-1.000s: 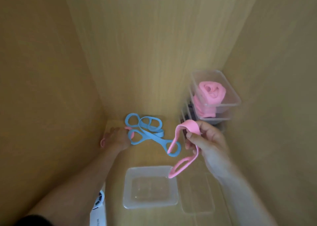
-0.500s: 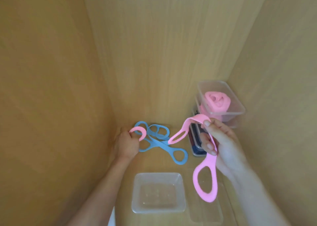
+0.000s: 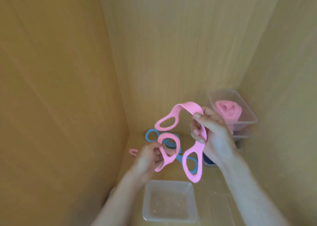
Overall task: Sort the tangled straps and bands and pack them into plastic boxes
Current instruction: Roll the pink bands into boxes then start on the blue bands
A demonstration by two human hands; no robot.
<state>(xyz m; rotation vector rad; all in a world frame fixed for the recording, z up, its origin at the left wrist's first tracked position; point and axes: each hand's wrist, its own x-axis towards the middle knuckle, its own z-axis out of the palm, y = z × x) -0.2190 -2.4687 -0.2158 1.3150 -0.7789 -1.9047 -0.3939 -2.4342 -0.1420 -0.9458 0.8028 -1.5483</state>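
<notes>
My right hand (image 3: 214,136) grips the middle of a pink strap (image 3: 186,108) with a loop at each end; one loop arches up to the left, the other hangs down over the shelf. My left hand (image 3: 147,158) holds a second pink strap (image 3: 167,154) by its loop, lifted off the shelf. Blue straps (image 3: 151,135) lie on the shelf behind both hands, partly hidden. An empty clear plastic box (image 3: 169,202) sits in front, below my hands.
Stacked clear boxes (image 3: 247,117) holding rolled pink straps stand in the back right corner. A small pink piece (image 3: 133,151) lies by the left wall. A clear lid (image 3: 214,200) lies right of the empty box. Wooden walls close in on three sides.
Both hands rose from the shelf. My left hand lifted a second pink strap clear of the blue ones. My right hand brought its strap higher and closer to the left hand.
</notes>
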